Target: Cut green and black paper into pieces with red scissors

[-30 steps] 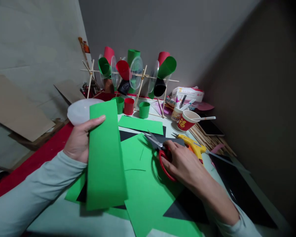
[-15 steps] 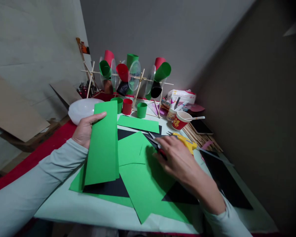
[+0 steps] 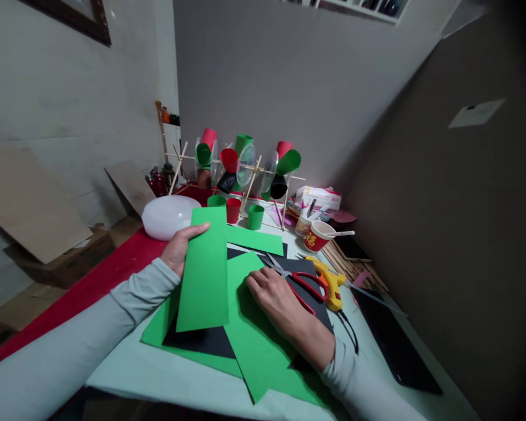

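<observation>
My left hand (image 3: 175, 251) grips a green paper strip (image 3: 205, 275) by its upper left edge, with the thumb lying on the face. My right hand (image 3: 274, 295) is closed, its fingers curled over a larger green paper sheet (image 3: 249, 345); whatever is in the fingertips, if anything, is hidden. Beside it lie red-handled scissors (image 3: 309, 283), blades parted, on black paper (image 3: 300, 266). Another green strip (image 3: 258, 240) rests flat farther back. Right of the scissors is a yellow glue gun (image 3: 332, 286).
Behind stands a stick frame (image 3: 256, 169) bearing clear discs with coloured paper tubes. In front of it are a red paper ring (image 3: 234, 210) and green ones (image 3: 255, 217). A white bowl-like object (image 3: 169, 216) sits left; a paper cup (image 3: 318, 237) and wooden sticks (image 3: 355, 266) are right.
My right hand has moved left, off the scissors, which now show fully on the black paper. My left hand still holds the green strip. The view has tilted up.
</observation>
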A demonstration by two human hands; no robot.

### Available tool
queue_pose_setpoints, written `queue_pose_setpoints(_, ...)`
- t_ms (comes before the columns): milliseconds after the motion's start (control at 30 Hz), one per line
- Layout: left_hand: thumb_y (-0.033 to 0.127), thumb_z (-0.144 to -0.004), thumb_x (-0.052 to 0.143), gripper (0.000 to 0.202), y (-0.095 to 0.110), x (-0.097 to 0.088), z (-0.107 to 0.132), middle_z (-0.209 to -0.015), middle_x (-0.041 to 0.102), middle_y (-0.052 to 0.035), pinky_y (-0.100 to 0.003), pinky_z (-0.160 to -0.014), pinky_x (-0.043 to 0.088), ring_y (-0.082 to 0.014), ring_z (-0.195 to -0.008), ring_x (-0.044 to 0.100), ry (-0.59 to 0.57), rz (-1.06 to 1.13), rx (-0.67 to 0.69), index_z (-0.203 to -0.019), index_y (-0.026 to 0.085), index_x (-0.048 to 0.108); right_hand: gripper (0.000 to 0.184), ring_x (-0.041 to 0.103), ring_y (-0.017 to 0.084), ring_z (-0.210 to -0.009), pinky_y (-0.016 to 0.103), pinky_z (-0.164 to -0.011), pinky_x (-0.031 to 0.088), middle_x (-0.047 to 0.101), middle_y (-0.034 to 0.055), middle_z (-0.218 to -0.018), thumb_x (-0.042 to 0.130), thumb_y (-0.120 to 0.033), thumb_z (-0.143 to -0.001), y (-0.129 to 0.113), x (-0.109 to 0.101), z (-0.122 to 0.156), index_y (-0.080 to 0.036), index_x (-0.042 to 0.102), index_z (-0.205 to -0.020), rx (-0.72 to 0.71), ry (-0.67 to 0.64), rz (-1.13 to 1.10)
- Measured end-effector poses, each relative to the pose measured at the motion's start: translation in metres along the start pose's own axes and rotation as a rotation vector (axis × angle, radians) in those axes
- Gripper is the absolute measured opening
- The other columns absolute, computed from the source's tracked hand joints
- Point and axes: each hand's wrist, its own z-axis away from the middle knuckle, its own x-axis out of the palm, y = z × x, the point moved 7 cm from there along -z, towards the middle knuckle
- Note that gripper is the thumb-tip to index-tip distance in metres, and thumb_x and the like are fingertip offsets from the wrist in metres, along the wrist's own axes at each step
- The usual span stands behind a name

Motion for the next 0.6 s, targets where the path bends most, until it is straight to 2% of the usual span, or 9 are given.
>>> queue_pose_setpoints(167, 0.008, -0.076, 0.071, 0.013, 0.001, 0.005, -0.001, -0.072, 0.079, -0.0129, -0.031, -0.057, 0.063, -0.0222, -0.056, 0.074, -0.058, 0.014, 0.096, -0.087, 0.006, 0.075, 0.005, 0.066, 0.018, -0.086, 0.037, -0.079, 0.056, 0.068, 0.0027, -0.094, 0.061, -0.016, -0.097, 0.001, 0.006, -0.009, -0.014, 0.066, -0.095, 0.014, 0.041, 0.048)
queue_pose_setpoints(233, 0.008, -0.077, 0.071, 0.011, 0.004, 0.005, -0.001, -0.074, 0.079, -0.012, -0.029, -0.06, 0.063, -0.021, -0.059, 0.074, -0.071, 0.03, 0.138, -0.087, 0.006, 0.075, 0.013, 0.067, 0.018, -0.088, 0.037, -0.079, 0.058, 0.069, 0.0039, -0.103, 0.064, -0.026, -0.097, 0.006, 0.003, -0.011, -0.015, 0.066, -0.105, 0.04, 0.051, 0.021)
queue_pose_setpoints(333, 0.007, -0.074, 0.075, 0.012, 0.012, 0.003, -0.003, -0.075, 0.08, -0.0104, -0.028, -0.061, 0.062, -0.02, -0.059, 0.074, -0.057, 0.062, 0.196, -0.086, 0.008, 0.075, 0.013, 0.067, 0.018, -0.089, 0.036, -0.078, 0.058, 0.069, 0.0061, -0.106, 0.059, -0.025, -0.099, 0.018, -0.023, -0.007, -0.017, 0.066, -0.106, 0.126, 0.097, -0.058)
queue_pose_setpoints(367, 0.007, -0.073, 0.076, 0.014, 0.015, 0.001, -0.003, -0.074, 0.08, -0.0097, -0.028, -0.061, 0.062, -0.0199, -0.059, 0.074, -0.047, 0.075, 0.217, -0.086, 0.008, 0.074, 0.011, 0.066, 0.019, -0.086, 0.035, -0.076, 0.056, 0.069, 0.0069, -0.099, 0.055, -0.018, -0.099, 0.022, -0.038, -0.002, -0.017, 0.066, -0.098, 0.159, 0.118, -0.094)
queue_pose_setpoints(433, 0.008, -0.07, 0.08, 0.018, 0.022, -0.002, -0.005, -0.072, 0.079, -0.0081, -0.028, -0.061, 0.062, -0.02, -0.059, 0.074, -0.029, 0.105, 0.26, -0.087, 0.009, 0.073, 0.019, 0.063, 0.018, -0.075, 0.032, -0.069, 0.054, 0.068, 0.0056, -0.087, 0.048, -0.006, -0.094, 0.027, -0.07, 0.015, -0.018, 0.063, -0.09, 0.189, 0.136, -0.176)
queue_pose_setpoints(533, 0.012, -0.068, 0.084, 0.026, 0.032, -0.006, -0.006, -0.075, 0.08, -0.007, -0.028, -0.064, 0.063, -0.0203, -0.063, 0.075, -0.015, 0.156, 0.325, -0.091, 0.01, 0.072, 0.018, 0.063, 0.015, -0.069, 0.026, -0.064, 0.052, 0.068, 0.0016, -0.08, 0.05, -0.014, -0.095, 0.023, -0.106, 0.051, -0.024, 0.061, -0.085, 0.133, 0.061, -0.338)
queue_pose_setpoints(600, 0.015, -0.068, 0.086, 0.03, 0.037, -0.007, -0.006, -0.079, 0.081, -0.006, -0.028, -0.068, 0.063, -0.0199, -0.067, 0.075, -0.012, 0.191, 0.365, -0.094, 0.012, 0.072, 0.015, 0.068, 0.019, -0.082, 0.03, -0.074, 0.054, 0.073, 0.0046, -0.091, 0.053, -0.024, -0.096, 0.013, -0.099, 0.079, -0.028, 0.068, -0.094, 0.067, -0.181, -0.592)
